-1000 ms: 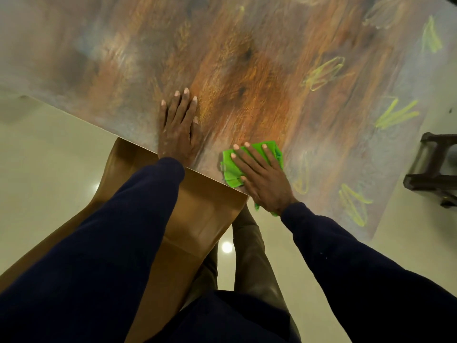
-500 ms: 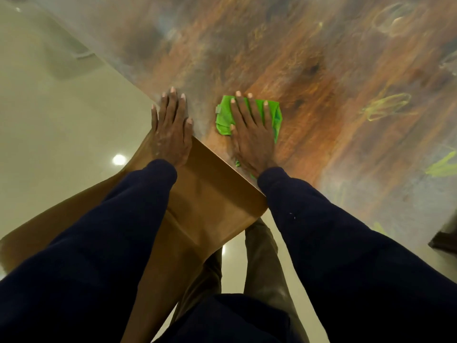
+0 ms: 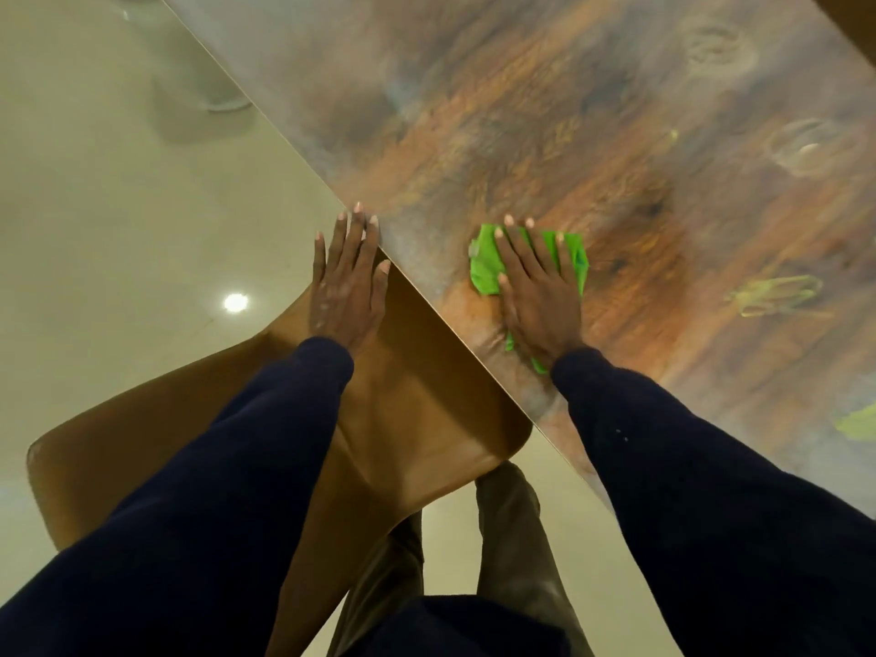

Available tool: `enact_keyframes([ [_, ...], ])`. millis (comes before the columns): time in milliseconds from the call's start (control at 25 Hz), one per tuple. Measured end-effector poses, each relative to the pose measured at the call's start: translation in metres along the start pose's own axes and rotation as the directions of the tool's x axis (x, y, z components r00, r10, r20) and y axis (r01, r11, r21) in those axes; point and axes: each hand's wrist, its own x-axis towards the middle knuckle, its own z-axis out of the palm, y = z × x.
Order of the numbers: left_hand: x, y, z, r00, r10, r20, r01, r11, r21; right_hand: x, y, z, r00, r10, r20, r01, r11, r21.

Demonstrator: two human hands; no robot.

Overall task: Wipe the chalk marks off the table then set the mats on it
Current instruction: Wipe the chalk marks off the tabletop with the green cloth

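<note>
Long navy sleeves [image 3: 246,467] cover both arms, above olive-brown trousers [image 3: 509,538].

Green cloth [image 3: 483,272] flat on wood-grain table [image 3: 474,111], nr edge; yellow-green chalk marks [image 3: 772,298] apart, to its rt.

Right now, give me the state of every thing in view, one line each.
table: no mats on it, hazy chalk smears.
chalk marks: yellow scribbles, unwiped, right of the cloth.
green cloth: flat on the table, under the right hand.
right hand: fingers straight, pressing the cloth.
left hand: flat, fingers straight, at the table's edge.
brown chair: tucked partly under the table.
</note>
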Motion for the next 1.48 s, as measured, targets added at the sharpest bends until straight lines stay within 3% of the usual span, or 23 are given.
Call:
enact_keyframes([
  [200, -0.001, -0.012, -0.001, 0.999, -0.007, -0.044, 0.007, 1.000, -0.003, 0.061, -0.068, 0.008, 0.998, -0.050, -0.030, 0.051, 0.999, 0.010],
  [320, 0.000, -0.011, 0.002, 0.998, 0.014, -0.065, -0.015, 1.000, -0.012, 0.012, -0.065, 0.009, 0.948, -0.304, 0.096, 0.307, 0.951, -0.018],
  [400, 0.003, -0.010, 0.002, 0.998, 0.021, -0.065, -0.023, 1.000, -0.021, -0.007, -0.034, 0.006, 0.912, -0.393, 0.117, 0.391, 0.920, 0.033],
  [600, 0.000, -0.010, -0.001, 0.999, -0.004, -0.054, 0.002, 0.999, -0.045, 0.074, -0.025, 0.004, 0.999, -0.048, 0.020, 0.048, 0.999, 0.016],
  [760, -0.005, -0.013, -0.002, 0.997, -0.034, -0.072, 0.030, 0.998, -0.056, 0.103, -0.085, 0.014, 0.996, -0.090, -0.024, 0.090, 0.996, 0.011],
  [920, 0.002, 0.005, 0.002, 0.997, 0.041, -0.061, -0.045, 0.996, -0.078, 0.020, -0.089, 0.017, 0.989, -0.146, 0.030, 0.143, 0.986, 0.083],
  [1120, 0.007, 0.063, 0.021, 0.969, 0.245, -0.033, -0.247, 0.963, -0.104, -0.120, -0.031, 0.009, 0.996, 0.028, 0.086, -0.034, 0.997, 0.071],
  [1280, 0.003, 0.092, 0.035, 0.941, 0.337, -0.017, -0.337, 0.937, -0.089, -0.161, 0.023, -0.003, 0.969, 0.240, 0.062, -0.244, 0.969, 0.050],
  [1480, 0.000, 0.102, 0.046, 0.916, 0.400, -0.026, -0.401, 0.916, -0.015, -0.073, 0.022, 0.002, 0.867, 0.484, -0.117, -0.482, 0.875, 0.048],
])
